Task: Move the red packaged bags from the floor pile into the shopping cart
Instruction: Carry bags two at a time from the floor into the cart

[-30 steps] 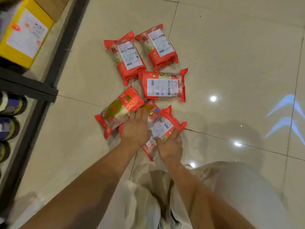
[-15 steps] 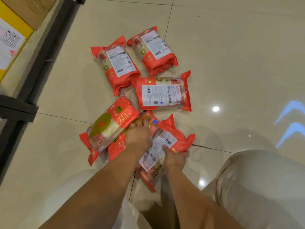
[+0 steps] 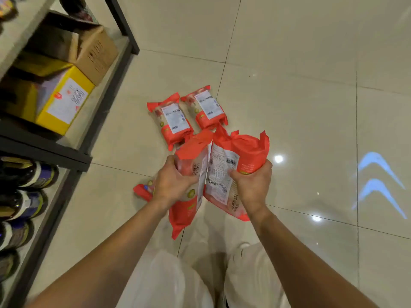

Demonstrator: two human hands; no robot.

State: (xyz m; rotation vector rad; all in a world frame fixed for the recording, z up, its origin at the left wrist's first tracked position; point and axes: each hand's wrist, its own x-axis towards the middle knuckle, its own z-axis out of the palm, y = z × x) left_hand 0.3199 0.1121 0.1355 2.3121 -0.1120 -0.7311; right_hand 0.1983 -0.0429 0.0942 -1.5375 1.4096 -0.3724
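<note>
The left hand grips one red bag by its middle; the right hand clamps a bulkier red bundle. Slick film may slide from either single-handed grip. Other bags lie on the floor; no cart shows.

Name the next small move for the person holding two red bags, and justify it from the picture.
Probably turn toward the cart, which is out of view: the left grip holds one red bag, the right grip a second bag, both off the floor, so neither grip is free for the floor bags.
</note>
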